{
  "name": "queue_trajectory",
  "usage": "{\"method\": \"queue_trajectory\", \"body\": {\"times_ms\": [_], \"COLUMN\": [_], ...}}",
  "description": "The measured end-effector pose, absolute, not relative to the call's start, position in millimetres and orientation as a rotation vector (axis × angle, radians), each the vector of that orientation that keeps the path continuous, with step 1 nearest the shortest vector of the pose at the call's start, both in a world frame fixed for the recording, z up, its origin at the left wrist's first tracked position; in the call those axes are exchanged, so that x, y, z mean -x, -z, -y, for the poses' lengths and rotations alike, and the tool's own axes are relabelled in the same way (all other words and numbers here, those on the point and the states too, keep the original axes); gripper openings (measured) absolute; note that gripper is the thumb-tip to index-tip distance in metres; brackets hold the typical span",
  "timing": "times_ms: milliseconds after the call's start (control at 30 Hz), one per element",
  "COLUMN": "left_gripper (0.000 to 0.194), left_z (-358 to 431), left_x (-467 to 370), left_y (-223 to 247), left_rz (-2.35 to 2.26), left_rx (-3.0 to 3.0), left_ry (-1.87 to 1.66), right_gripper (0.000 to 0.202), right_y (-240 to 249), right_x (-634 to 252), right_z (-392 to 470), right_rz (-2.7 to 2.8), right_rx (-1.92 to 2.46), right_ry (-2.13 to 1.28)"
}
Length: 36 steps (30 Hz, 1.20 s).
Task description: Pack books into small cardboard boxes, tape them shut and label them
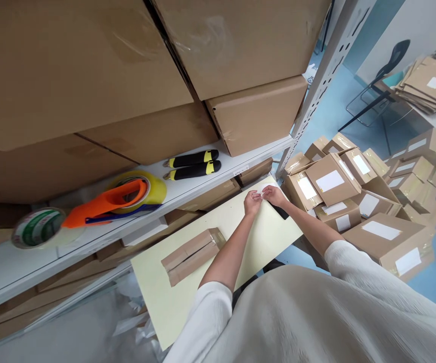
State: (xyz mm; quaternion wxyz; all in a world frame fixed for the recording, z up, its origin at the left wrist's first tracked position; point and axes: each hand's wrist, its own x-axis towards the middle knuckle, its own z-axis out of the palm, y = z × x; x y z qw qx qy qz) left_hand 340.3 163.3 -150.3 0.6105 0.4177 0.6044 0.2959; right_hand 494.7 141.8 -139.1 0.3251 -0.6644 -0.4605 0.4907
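Observation:
My left hand (253,202) and my right hand (273,194) are close together over the far right part of a pale yellow table (240,227). The fingers of both are curled toward a small whitish thing between them, too small to make out. A black flat object (283,214) lies on the table, partly under my right forearm. Nearer the left end, a brown cardboard box (193,254) with tape on its end rests on the tabletop.
Left of the table, a white shelf (218,174) holds large cartons (257,113), two black-yellow cutters (193,165), an orange tape dispenser (104,200) and a tape roll (38,229). Labelled boxes (331,181) are piled at right. A metal post (316,91) stands beyond the table.

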Motion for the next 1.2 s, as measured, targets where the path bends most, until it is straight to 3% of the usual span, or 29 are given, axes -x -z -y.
{"method": "queue_trajectory", "body": {"times_ms": [200,400,667,1200], "left_gripper": [0.034,0.024,0.021,0.038], "left_z": [-164.3,-164.4,-161.2,-158.8], "left_x": [-334.3,-324.9,-303.7,-270.4], "left_y": [145.9,144.4,153.3,152.6], "left_rz": [-1.528,-1.629,-1.682,-1.734], "left_rx": [-1.055,-1.149,-1.255,-1.22], "left_ry": [-0.683,-0.71,-0.743,-0.802], "right_gripper": [0.014,0.036,0.049,0.042], "right_y": [131.7,120.0,113.4,119.9], "right_x": [-495.9,-504.0,-508.4,-514.7], "right_z": [-143.7,-143.8,-137.7,-137.2], "right_rz": [1.465,1.794,1.902,1.855], "right_rx": [1.886,2.14,2.448,2.644], "right_ry": [-1.059,-0.764,-0.649,-0.536]}}
